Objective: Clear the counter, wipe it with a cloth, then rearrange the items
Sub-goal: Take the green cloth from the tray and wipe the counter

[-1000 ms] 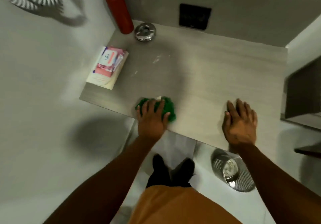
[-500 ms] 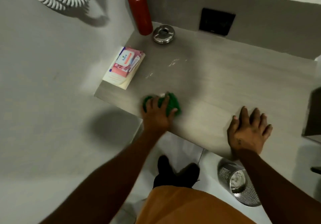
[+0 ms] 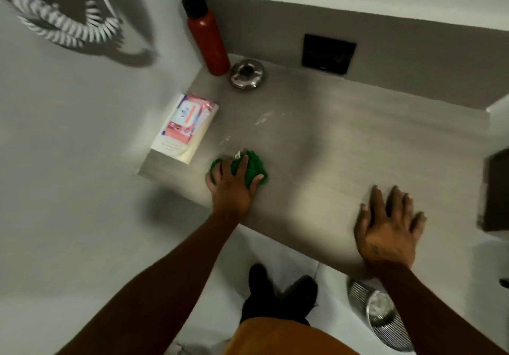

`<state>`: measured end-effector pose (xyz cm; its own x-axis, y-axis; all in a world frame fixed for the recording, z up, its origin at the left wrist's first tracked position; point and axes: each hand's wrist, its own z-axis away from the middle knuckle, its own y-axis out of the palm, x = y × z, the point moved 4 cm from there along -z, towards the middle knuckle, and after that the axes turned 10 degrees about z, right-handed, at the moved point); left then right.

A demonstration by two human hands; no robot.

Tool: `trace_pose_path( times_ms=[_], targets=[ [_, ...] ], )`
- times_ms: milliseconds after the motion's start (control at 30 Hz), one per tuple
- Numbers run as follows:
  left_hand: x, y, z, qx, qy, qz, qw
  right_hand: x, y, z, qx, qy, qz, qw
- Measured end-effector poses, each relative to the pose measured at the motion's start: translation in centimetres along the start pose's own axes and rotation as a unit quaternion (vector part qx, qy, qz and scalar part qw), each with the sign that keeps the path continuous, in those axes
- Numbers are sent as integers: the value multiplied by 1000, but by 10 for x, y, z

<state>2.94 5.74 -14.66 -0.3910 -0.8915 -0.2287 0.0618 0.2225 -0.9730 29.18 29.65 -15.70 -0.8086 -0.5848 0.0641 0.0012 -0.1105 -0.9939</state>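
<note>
Left hand presses down on the bunched green cloth, fingers curled over it, near the counter's front left edge. Right hand lies flat, fingers spread, empty. Beyond: a wipes pack, red bottle, steel ashtray.

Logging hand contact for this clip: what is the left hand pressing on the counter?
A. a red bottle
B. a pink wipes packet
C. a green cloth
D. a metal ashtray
C: the left hand lies over the bunched green cloth near the front edge of the counter, while the right hand rests flat and empty.
</note>
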Motion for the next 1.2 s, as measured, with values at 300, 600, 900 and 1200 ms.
trace_pose_path(
  times_ms=[300,600,900,1200],
  targets=[
    [-23,9,-35,10,2,0,1000,4,-3,0,-8,-12,2,1000],
    [-45,6,-94,18,-94,38,995,33,-8,-33,21,-220,74,972],
    [-33,6,-69,-17,-87,35,995,60,-2,-42,54,-271,97,956],
    [-57,14,-72,-4,15,27,999,98,-2,-59,65,-255,89,961]
  ],
)
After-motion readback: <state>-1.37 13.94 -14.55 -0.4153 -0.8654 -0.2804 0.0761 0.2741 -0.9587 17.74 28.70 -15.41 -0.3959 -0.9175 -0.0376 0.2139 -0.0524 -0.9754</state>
